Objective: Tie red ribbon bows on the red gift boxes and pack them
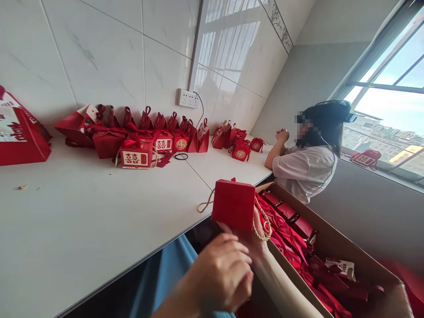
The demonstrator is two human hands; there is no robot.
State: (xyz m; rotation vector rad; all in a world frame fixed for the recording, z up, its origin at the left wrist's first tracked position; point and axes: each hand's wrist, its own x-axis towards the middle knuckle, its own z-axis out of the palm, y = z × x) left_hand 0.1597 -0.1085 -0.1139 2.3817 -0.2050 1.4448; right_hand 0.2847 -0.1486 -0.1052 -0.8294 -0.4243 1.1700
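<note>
A small red gift box [233, 204] with twisted gold cord handles is held up beyond the table's front edge, its plain red face toward me. My right hand [256, 238] is closed around it from below and behind; the box hides some of its fingers. Just in front and lower, apart from the box, is my left hand [223, 269]. Its fingers are curled in loosely, slightly blurred, and nothing shows in them. Gold cord [263, 223] hangs over my right hand, and another loop sticks out at the box's left.
Red gift boxes [137, 152] with ribbons and handles line the white table [99, 212] along the wall. At right stands a cardboard carton [367, 251] of red boxes. A person [304, 163] sits beyond it near the window. A black ring [181, 156] lies on the table.
</note>
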